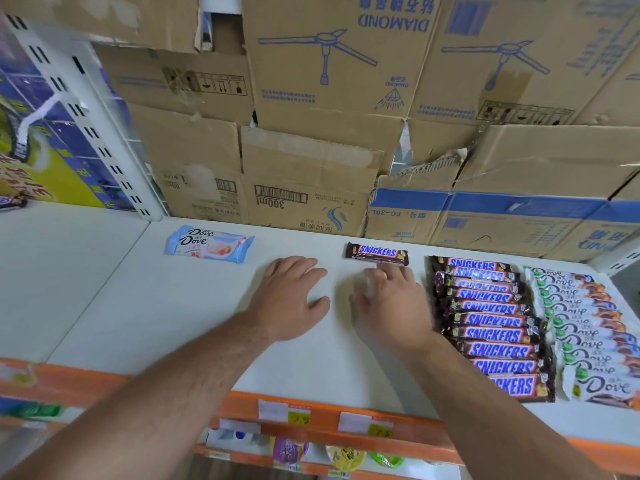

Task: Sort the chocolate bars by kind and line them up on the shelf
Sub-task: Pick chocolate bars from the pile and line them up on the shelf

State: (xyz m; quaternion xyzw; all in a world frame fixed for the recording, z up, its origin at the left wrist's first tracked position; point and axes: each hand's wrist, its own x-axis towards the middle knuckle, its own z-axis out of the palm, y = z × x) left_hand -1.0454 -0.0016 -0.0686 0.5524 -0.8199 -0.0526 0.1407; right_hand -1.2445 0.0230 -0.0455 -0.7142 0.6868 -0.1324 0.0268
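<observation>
Both hands lie open and flat on the shelf [173, 306]. The left hand [294, 296] holds nothing. The right hand [391, 306] has fingertips at a lone Snickers [377, 253], 12 o'clock of it. The Snickers row [495, 327] and Dove row [588, 327] are at 3 o'clock, the blue Doves [209, 244] at 10.

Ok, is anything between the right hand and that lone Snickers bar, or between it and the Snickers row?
Nothing visible. The right hand sits just in front of the lone Snickers bar, fingertips at its near edge. Only bare shelf lies between the bar and the Snickers row.
</observation>
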